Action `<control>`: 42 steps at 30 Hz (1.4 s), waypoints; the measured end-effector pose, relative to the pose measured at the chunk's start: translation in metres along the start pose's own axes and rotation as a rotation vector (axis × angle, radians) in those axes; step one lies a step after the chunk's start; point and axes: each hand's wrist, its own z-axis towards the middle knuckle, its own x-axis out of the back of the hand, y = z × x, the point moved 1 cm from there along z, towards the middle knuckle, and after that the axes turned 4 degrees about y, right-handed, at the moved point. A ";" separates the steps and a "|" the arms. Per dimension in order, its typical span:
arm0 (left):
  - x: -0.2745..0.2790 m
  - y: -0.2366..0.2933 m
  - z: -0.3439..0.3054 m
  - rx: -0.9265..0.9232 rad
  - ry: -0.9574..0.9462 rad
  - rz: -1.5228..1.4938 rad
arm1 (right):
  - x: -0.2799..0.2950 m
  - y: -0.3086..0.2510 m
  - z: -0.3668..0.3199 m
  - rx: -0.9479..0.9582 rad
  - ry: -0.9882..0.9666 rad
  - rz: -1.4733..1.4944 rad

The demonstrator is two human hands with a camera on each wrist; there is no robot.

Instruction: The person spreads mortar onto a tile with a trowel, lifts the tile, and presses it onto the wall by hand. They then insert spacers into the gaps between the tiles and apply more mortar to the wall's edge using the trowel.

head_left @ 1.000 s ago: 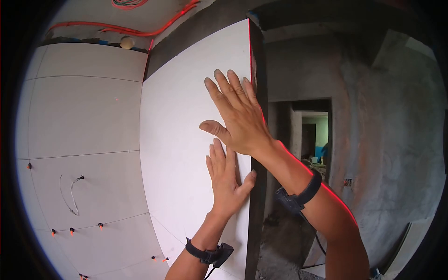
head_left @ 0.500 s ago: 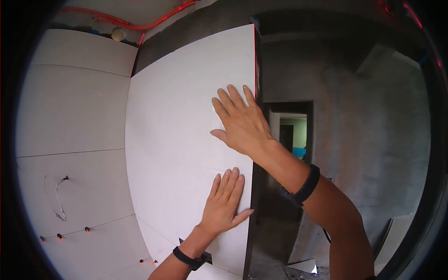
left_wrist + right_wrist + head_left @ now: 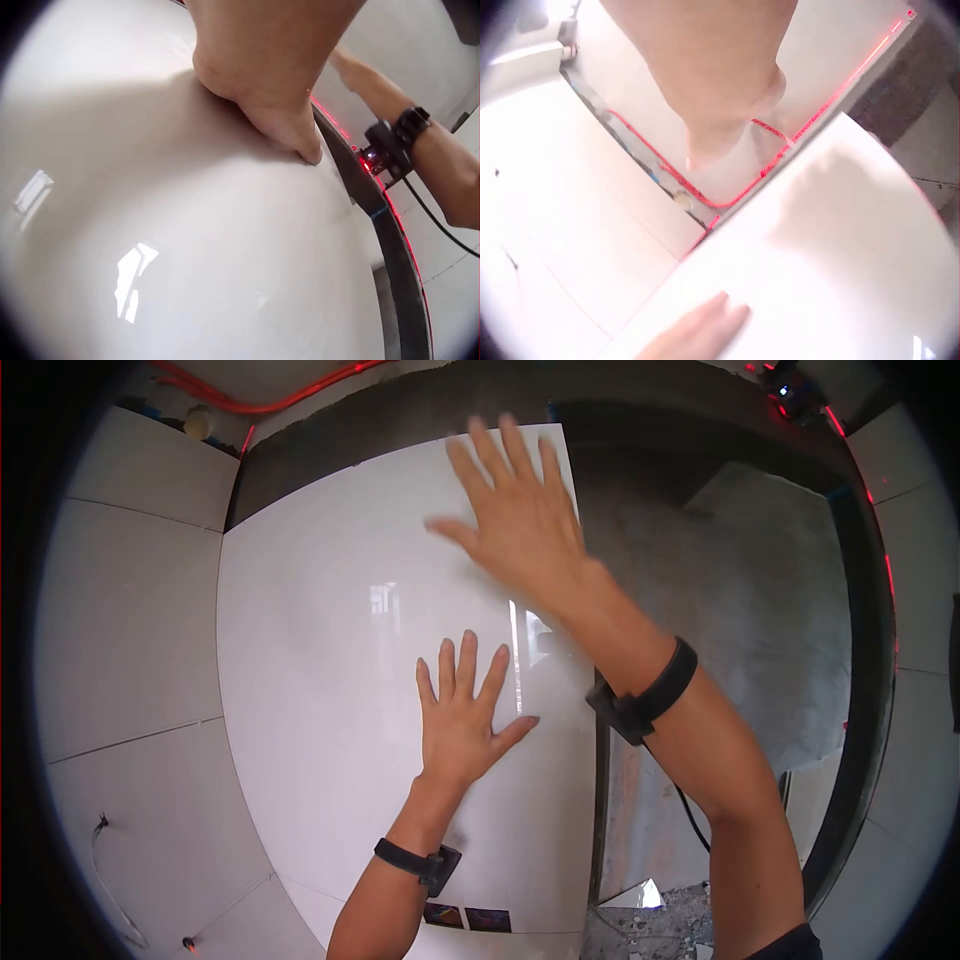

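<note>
A large glossy white wall tile [image 3: 320, 690] stands upright, with window reflections on its face. My left hand [image 3: 460, 725] lies against the tile's middle, fingers spread and straight, thumb out to the right. In the left wrist view its thumb tip [image 3: 313, 154] meets the shiny surface. Higher up, my right hand [image 3: 525, 525] is spread before the tile's top right corner, blurred. In the right wrist view this hand [image 3: 716, 97] stands off the tile [image 3: 817, 300], its shadow falling on the white face. Neither hand holds anything.
A tiled wall [image 3: 140, 620] with a hanging wire [image 3: 98, 870] adjoins on the left. Orange conduit [image 3: 260, 402] runs along the ceiling. At top right a laser level [image 3: 790, 395] casts red lines. Rubble and a broken tile piece [image 3: 640, 895] lie on the floor at lower right.
The head view has swung right, bringing the laser level into sight. My left hand has shifted from near the tile's right edge toward its middle; my right hand has risen toward the top corner.
</note>
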 end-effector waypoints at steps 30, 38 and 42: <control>0.009 -0.008 -0.002 -0.003 0.055 -0.180 | -0.052 -0.004 0.086 -0.095 0.015 -0.092; 0.009 -0.007 -0.003 -0.020 0.084 -0.153 | -0.097 0.008 0.036 -0.277 -0.363 -0.101; 0.008 -0.008 -0.004 -0.010 0.067 -0.174 | -0.099 0.006 0.028 -0.196 -0.193 -0.099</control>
